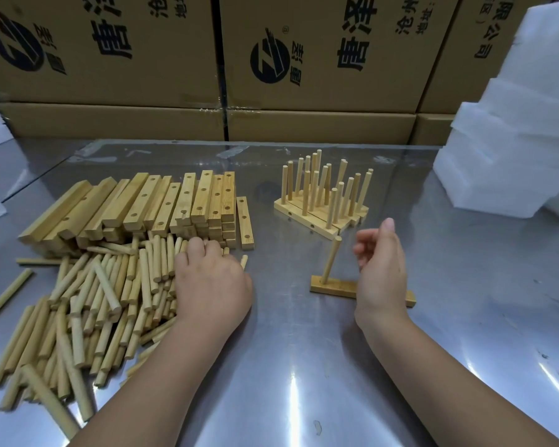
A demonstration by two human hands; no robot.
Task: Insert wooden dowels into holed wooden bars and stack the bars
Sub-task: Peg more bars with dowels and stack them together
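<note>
A heap of loose wooden dowels (pixel 88 304) lies at the left, in front of a stack of holed wooden bars (pixel 162 204). My left hand (pixel 212 282) lies palm down on the heap's right edge, fingers curled over dowels; what it grips is hidden. One bar (pixel 333 287) lies flat near the centre with a single dowel (pixel 331 259) standing tilted in its left hole. My right hand (pixel 381 266) hovers over that bar's right half, fingers loosely bent and holding nothing. Behind stands a group of finished bars with upright dowels (pixel 323 195).
The work surface is a shiny metal table (pixel 304 366). Cardboard boxes (pixel 320 59) form a wall along the back. White foam blocks (pixel 517 140) are stacked at the right, and more white foam shows at the far left edge.
</note>
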